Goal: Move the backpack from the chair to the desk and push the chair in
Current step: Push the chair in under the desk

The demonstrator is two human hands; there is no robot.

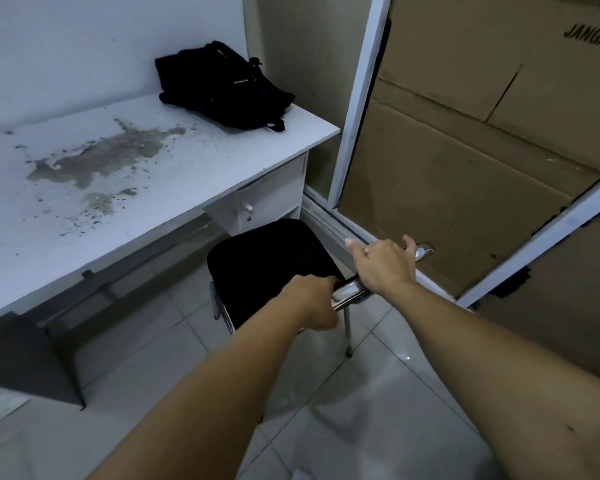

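Observation:
The black backpack [222,88] lies on the far right corner of the white desk [194,174], against the wall. The chair [267,268], with a black padded seat and chrome frame, stands on the tiled floor in front of the desk's drawer unit, its seat just outside the desk edge. My left hand [312,303] is closed around the chrome top bar of the chair's back. My right hand [383,266] rests over the same bar further right, fingers curled on it.
A large grey stain covers the middle of the desk top. A white drawer unit [271,199] with small knobs hangs under the desk's right end. A glass partition with a white frame [357,109] stands to the right, with stacked cardboard boxes [465,150] behind it.

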